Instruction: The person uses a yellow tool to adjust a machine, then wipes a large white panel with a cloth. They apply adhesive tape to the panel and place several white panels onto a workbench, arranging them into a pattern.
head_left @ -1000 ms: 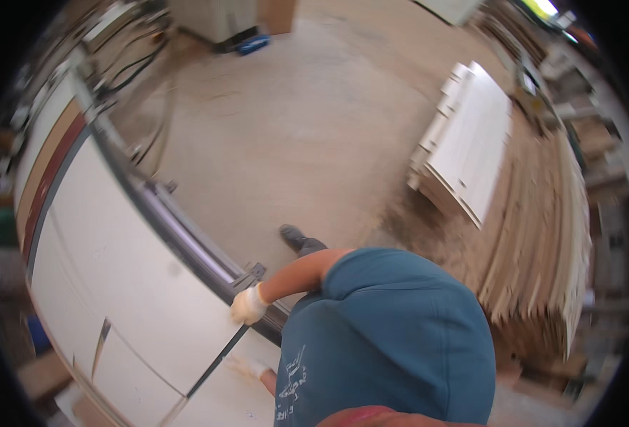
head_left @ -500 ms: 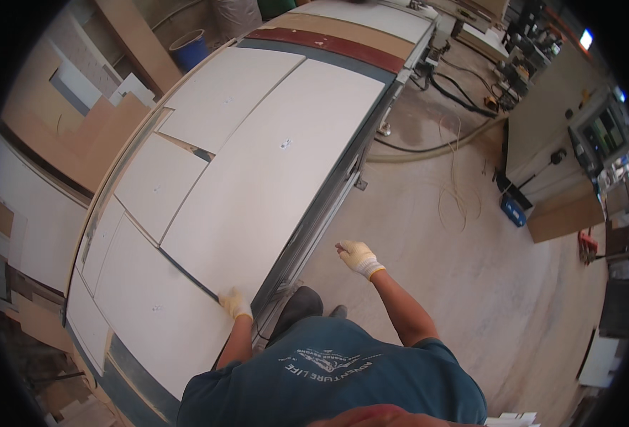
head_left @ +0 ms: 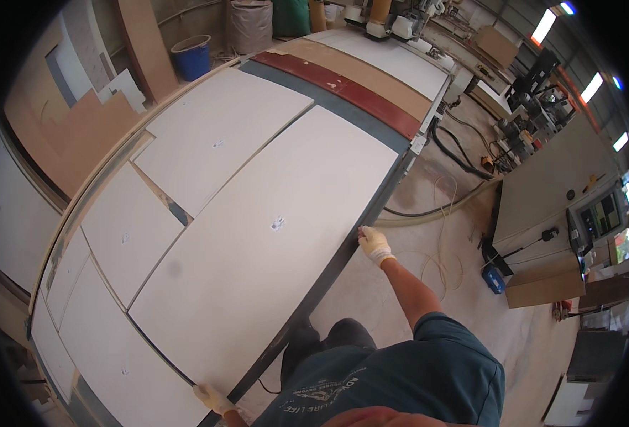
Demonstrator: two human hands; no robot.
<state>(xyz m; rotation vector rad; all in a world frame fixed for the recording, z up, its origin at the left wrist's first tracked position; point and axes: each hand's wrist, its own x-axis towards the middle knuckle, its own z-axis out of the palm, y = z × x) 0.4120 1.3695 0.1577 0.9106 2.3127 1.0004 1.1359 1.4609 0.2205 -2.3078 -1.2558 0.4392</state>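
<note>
A long white panel (head_left: 257,235) with a small printed label lies on the machine bed before me. My left hand (head_left: 216,400), in a cream glove, rests on the near end of this panel, beside the dark gap to the neighbouring white panel (head_left: 108,334). Its fingers appear laid out on the surface. My right hand (head_left: 376,245), gloved alike, is at the bed's dark right edge (head_left: 343,260), fingers curled; whether they touch the edge or hold something small cannot be made out. Another white panel (head_left: 215,135) lies farther off to the left.
A dark red strip (head_left: 336,84) crosses the bed at the far end, with machinery beyond. A blue bucket (head_left: 192,60) stands at the back left, near leaning boards (head_left: 93,142). On the right are a control cabinet (head_left: 542,192), a blue box (head_left: 494,280), and hoses (head_left: 460,153) on the floor.
The view has shifted forward along the bed. My right hand has gone from over the floor to the bed's right edge. My left hand is still at the long panel's near end.
</note>
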